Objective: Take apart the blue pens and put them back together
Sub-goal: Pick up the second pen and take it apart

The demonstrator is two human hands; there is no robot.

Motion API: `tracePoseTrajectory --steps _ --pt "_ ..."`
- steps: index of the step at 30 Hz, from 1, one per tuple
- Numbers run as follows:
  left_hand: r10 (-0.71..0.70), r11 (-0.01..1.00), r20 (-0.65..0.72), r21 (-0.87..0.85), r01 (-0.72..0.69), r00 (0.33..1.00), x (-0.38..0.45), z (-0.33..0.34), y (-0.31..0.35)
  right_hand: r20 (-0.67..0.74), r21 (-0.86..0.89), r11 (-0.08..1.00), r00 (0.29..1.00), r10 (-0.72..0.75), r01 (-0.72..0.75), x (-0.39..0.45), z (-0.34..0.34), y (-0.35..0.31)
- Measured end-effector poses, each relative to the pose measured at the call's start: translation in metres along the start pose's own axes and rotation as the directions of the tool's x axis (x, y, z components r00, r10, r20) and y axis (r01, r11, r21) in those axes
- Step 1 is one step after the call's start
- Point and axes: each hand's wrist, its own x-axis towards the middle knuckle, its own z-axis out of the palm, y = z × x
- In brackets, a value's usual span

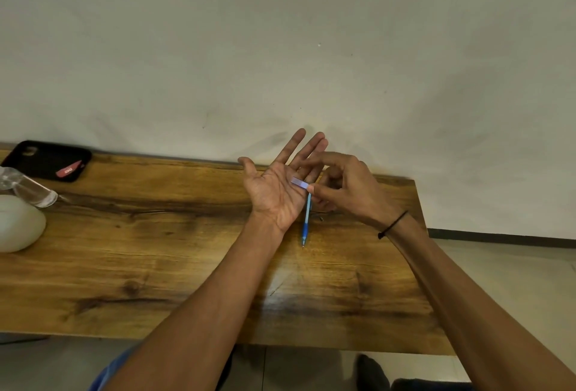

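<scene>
My left hand (pixel 276 191) lies flat, fingers straight, under the pen part (pixel 300 184); my right hand (pixel 346 191) pinches it. Pen (pixel 306 219) on table (pixel 156 250). Best keep the pinch firm, palm level.

A plain, pale grey-white plastered wall (pixel 280 47), lightly scuffed, rises just behind the fingers. Beneath them a long, glossy brown wooden worktop (pixel 156 266) with dark grain streaks runs along it. Right of the fingers, a dark skirting strip (pixel 498 236) meets a pale tiled floor (pixel 514 281).
</scene>
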Motion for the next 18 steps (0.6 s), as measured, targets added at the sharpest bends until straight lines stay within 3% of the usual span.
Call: tracePoseTrajectory --steps 6,18 --pt "0.007 1.0 -0.011 0.0 -0.007 1.0 -0.0004 0.0023 -0.0008 0.011 -0.078 0.996 0.999 -0.037 0.038 0.0016 -0.0002 -0.0019" --pt "0.03 0.999 -0.009 -0.02 -0.031 0.999 -0.0007 0.0036 -0.0012 -0.001 -0.01 0.999 0.999 -0.042 0.042 0.0002 -0.0005 -0.0047"
